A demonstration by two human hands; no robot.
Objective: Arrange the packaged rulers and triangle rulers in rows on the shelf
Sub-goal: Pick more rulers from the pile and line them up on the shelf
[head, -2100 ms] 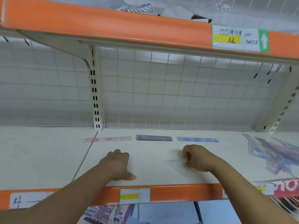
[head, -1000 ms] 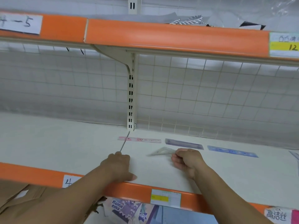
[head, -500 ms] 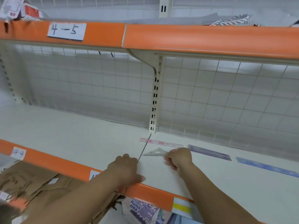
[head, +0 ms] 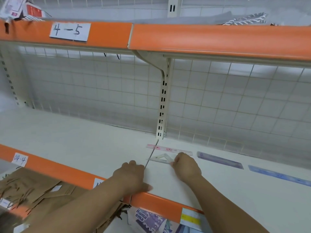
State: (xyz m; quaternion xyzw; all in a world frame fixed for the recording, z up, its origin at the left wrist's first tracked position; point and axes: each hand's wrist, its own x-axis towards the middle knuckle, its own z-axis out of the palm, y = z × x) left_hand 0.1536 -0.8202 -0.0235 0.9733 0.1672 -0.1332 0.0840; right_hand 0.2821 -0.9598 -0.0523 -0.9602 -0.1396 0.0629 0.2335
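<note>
A clear packaged triangle ruler (head: 161,158) lies flat on the cream shelf (head: 84,145), just in front of a pink ruler (head: 170,149). My right hand (head: 186,165) pinches the triangle's right corner. A purple ruler (head: 219,160) and a blue ruler (head: 277,175) continue the back row to the right. My left hand (head: 133,176) rests palm down near the shelf's orange front edge (head: 159,201), fingers curled, holding nothing.
A slotted upright and bracket (head: 162,105) stand at the back above the shelf seam. A wire grid backs the shelf. The upper shelf's orange rail (head: 202,37) hangs overhead. Brown cardboard pieces (head: 33,190) and printed packs (head: 151,221) lie on the lower level.
My right hand has slid the triangle ruler leftward along the shelf, from the right side to just in front of the pink ruler. The view has swung left. My left hand stayed put.
</note>
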